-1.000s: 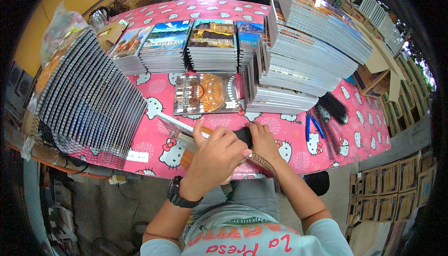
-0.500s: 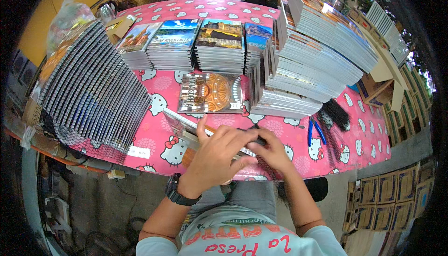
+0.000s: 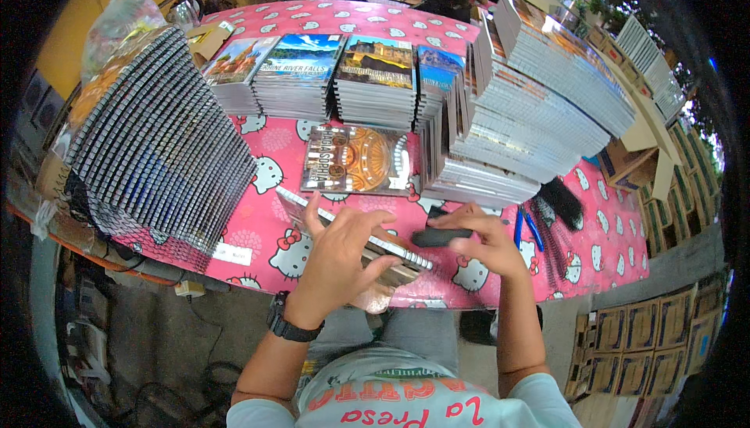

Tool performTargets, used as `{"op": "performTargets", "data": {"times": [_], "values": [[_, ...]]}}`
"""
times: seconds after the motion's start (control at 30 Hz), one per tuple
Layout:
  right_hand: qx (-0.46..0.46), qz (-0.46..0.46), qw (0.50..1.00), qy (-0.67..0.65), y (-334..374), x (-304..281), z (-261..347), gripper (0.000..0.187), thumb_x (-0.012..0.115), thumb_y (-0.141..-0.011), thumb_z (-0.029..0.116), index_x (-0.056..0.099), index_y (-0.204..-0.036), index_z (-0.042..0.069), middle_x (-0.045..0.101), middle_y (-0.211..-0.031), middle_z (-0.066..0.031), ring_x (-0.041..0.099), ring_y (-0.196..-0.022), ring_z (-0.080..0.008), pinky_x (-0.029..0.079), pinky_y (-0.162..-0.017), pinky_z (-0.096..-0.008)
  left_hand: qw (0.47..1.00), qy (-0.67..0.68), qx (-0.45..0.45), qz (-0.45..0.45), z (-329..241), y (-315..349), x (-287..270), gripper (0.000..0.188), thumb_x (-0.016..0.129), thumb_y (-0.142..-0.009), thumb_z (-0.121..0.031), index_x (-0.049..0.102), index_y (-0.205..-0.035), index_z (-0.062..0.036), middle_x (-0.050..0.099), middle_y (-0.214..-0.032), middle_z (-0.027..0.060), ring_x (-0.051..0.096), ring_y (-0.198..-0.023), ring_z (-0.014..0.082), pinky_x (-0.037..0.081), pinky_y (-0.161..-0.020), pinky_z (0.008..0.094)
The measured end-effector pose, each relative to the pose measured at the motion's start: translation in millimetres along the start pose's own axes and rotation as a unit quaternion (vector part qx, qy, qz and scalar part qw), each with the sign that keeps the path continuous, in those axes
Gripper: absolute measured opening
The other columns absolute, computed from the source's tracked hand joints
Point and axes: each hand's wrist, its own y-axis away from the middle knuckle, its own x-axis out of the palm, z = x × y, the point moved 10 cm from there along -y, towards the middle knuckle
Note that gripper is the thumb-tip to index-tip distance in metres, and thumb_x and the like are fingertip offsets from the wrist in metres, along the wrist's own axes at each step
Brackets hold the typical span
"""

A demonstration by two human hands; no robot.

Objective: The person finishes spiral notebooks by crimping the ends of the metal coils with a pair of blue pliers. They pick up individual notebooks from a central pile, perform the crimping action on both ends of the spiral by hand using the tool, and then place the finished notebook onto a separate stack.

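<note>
A spiral-bound notebook [image 3: 391, 248] stands tilted on its edge near the front of the table, its black-and-white coil binding facing up. My left hand [image 3: 341, 252] is closed around it, thumb on the near side and fingers over the far side. A shiny brown cover shows below that thumb. My right hand [image 3: 488, 240] is apart from the notebook, fingers and thumb spread over a small dark object [image 3: 430, 237] on the table; its kind is unclear and the fingers partly hide it. Beyond both hands lies a notebook with a domed-ceiling cover [image 3: 355, 160].
A tall stack of coil-bound notebooks [image 3: 160, 147] rises at left. Several stacks of picture-covered notebooks [image 3: 293, 76] line the back, with a large leaning pile [image 3: 523, 115] at right. Blue-handled pliers [image 3: 533, 230] and black coils [image 3: 561, 205] lie right of my hand. Cartons [image 3: 644, 322] stand beyond.
My right hand has moved right, away from the notebook and my left hand, and its fingers have spread. A dark strand hanging below it no longer shows there. My left hand keeps the notebook.
</note>
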Motion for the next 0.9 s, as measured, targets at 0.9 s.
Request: {"op": "performTargets", "data": {"times": [0.9], "values": [[0.006, 0.012, 0.999, 0.052, -34.4, 21.6, -0.2, 0.044, 0.059, -0.083, 0.035, 0.062, -0.110, 0.001, 0.063, -0.107, -0.0124, 0.055, -0.100, -0.0219, 0.040, -0.089, -0.0342, 0.997, -0.014, -0.036, -0.073, 26.5, 9.8, -22.7, 0.089, 0.081, -0.056, -0.026, 0.037, -0.130, -0.0062, 0.056, -0.111, 0.0075, 0.052, -0.106, 0.0254, 0.005, -0.107, 0.0571]]}}
